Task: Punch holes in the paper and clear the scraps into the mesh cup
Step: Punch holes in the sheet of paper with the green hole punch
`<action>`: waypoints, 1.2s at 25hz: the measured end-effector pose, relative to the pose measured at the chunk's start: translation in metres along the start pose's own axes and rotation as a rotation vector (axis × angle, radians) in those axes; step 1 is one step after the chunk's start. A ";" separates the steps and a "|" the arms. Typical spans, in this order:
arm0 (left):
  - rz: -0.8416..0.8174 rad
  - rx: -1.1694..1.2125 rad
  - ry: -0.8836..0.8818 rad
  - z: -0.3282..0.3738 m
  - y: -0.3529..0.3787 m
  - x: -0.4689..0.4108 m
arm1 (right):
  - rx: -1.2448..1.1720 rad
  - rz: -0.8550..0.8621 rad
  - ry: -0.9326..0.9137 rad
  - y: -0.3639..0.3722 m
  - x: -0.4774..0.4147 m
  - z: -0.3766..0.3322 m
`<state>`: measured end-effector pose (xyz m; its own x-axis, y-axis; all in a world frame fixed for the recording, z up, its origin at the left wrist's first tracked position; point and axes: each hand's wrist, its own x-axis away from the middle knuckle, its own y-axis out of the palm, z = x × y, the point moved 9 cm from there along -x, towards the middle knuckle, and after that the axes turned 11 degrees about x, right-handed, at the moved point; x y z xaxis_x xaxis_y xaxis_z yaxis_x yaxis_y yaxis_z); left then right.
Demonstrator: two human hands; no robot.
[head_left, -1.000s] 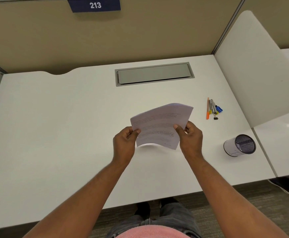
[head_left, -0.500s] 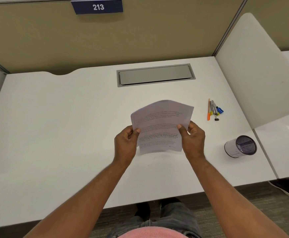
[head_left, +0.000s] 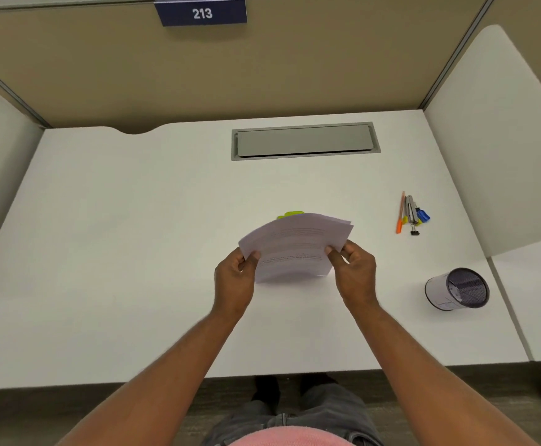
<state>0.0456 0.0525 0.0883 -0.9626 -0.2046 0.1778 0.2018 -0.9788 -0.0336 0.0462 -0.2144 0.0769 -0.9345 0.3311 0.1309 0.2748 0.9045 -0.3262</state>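
A thin stack of printed white paper (head_left: 295, 246) is held above the middle of the white desk (head_left: 134, 252). My left hand (head_left: 235, 278) grips its left edge and my right hand (head_left: 354, 272) grips its right edge, thumbs on top. Behind the paper's far edge a yellow-green object (head_left: 290, 215) peeks out on the desk; most of it is hidden by the paper. The mesh cup (head_left: 457, 288), black mesh with a white paper wrap, lies tipped on its side at the desk's right, its mouth facing me.
An orange pen (head_left: 400, 214), a metal tool, blue and yellow clips and a small black binder clip (head_left: 415, 232) lie together at the right. A grey cable hatch (head_left: 304, 141) sits at the back. White dividers flank both sides; a tan partition carries a sign reading 213.
The paper stack has tilted flatter and its far edge dropped, so the yellow-green object behind it now shows. Both hands keep their grip.
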 end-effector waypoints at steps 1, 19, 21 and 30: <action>0.018 -0.010 0.000 0.000 0.001 0.002 | -0.002 0.000 -0.008 -0.002 -0.002 0.000; 0.058 -0.096 0.009 -0.028 0.020 0.015 | 0.203 -0.167 -0.094 0.003 -0.015 0.011; 0.008 -0.140 -0.046 -0.040 0.023 0.011 | 0.279 -0.191 -0.072 0.013 -0.015 0.021; -0.015 -0.237 -0.028 -0.043 0.011 -0.014 | 0.387 -0.109 -0.015 0.031 -0.019 0.024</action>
<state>0.0537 0.0443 0.0427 -0.9591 -0.1927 0.2073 0.1358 -0.9560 -0.2602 0.0669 -0.1990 0.0415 -0.9575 0.2325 0.1709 0.0716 0.7651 -0.6399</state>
